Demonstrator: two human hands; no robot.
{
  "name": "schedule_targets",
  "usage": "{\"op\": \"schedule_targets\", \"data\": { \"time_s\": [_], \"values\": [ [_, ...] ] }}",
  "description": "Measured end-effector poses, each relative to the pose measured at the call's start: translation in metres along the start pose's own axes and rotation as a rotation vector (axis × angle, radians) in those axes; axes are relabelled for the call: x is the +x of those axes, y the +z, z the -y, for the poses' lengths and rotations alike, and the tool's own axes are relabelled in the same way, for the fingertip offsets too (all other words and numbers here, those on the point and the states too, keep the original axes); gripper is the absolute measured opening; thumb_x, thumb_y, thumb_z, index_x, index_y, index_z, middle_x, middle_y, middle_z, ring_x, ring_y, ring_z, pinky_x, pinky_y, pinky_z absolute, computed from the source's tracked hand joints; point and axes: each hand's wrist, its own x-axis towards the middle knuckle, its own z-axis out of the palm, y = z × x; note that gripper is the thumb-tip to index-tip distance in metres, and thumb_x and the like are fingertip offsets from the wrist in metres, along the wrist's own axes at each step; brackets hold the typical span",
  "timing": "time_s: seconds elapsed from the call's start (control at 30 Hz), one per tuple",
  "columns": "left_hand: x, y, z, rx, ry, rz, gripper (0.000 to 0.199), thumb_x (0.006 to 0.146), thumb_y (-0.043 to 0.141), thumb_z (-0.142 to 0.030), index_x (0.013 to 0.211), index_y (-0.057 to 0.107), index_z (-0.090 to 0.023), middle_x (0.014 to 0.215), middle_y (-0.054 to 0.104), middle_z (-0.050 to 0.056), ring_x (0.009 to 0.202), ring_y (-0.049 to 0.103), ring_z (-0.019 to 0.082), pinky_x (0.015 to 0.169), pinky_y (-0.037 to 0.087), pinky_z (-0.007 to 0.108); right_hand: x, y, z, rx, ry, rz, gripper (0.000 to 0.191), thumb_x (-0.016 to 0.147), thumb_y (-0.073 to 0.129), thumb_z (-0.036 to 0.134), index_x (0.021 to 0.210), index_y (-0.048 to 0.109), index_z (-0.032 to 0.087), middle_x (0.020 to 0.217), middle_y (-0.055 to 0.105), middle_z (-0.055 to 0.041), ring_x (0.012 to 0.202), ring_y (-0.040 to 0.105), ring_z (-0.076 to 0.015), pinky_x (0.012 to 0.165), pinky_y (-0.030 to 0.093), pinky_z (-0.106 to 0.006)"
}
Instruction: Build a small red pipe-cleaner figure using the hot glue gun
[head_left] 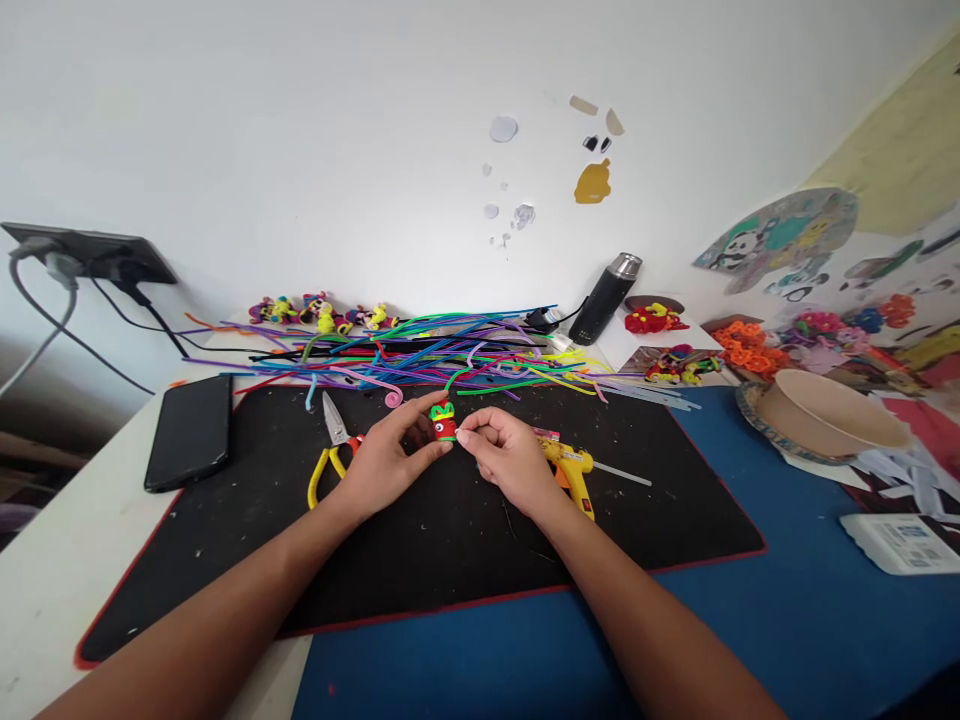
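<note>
Holding a small red doll [448, 431] over the black mat [450, 560]; closing the grip of the left hand [386, 455] on it, with a finger above and the thumb below; pinching the right hand [506, 460] fingertips together beside it, perhaps on something too small to tell; already showing a green loop [442, 411], yellow band and one eye [439, 427]; seemingly being partly made, showing no second eye from here; standing roughly upright, running lengthwise from thumb to finger; pointing eye toward the camera.
</note>
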Motion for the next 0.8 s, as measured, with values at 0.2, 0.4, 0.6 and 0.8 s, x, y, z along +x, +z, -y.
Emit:
{"op": "schedule_targets", "data": {
  "time_s": [0.2, 0.4, 0.6, 0.8],
  "values": [
    [0.000, 0.000, 0.000, -0.015, 0.030, 0.027, 0.057, 0.092, 0.075, -0.034, 0.146, 0.062, -0.022, 0.087, 0.067, 0.000, 0.075, 0.062, 0.017, 0.073, 0.056, 0.031, 0.000, 0.002, -0.006, -0.013, -0.045, 0.021, 0.026, 0.088, 0.078, 0.045, 0.094, 0.067, 0.022, 0.056, 0.043, 0.0114, 0.042, 0.034, -0.0067, 0.041, 0.025, -0.022],
    [-0.001, 0.000, -0.001, 0.007, 0.063, 0.033, 0.056, 0.093, 0.073, -0.033, 0.147, 0.060, -0.022, 0.087, 0.067, 0.000, 0.074, 0.062, 0.017, 0.072, 0.057, 0.031, 0.000, 0.004, -0.007, -0.019, -0.031, 0.005, 0.027, 0.086, 0.079, 0.045, 0.091, 0.066, 0.022, 0.054, 0.044, 0.0115, 0.042, 0.034, -0.0070, 0.041, 0.025, -0.022],
    [-0.001, 0.000, -0.001, 0.021, 0.075, 0.041, 0.055, 0.094, 0.073, -0.035, 0.146, 0.061, -0.023, 0.088, 0.068, 0.000, 0.073, 0.062, 0.017, 0.071, 0.057, 0.031, 0.000, 0.003, -0.009, -0.023, -0.043, -0.025, 0.028, 0.086, 0.079, 0.046, 0.091, 0.067, 0.021, 0.055, 0.044, 0.0111, 0.042, 0.033, -0.0068, 0.041, 0.024, -0.022],
    [-0.001, 0.000, -0.001, 0.029, 0.087, 0.042, 0.055, 0.094, 0.073, -0.033, 0.146, 0.061, -0.024, 0.088, 0.067, 0.000, 0.074, 0.062, 0.017, 0.073, 0.057, 0.031, 0.001, 0.003, -0.012, 0.000, -0.027, -0.039, 0.031, 0.085, 0.081, 0.048, 0.089, 0.065, 0.022, 0.055, 0.042, 0.0114, 0.042, 0.031, -0.0067, 0.040, 0.023, -0.022]
  ]
}}
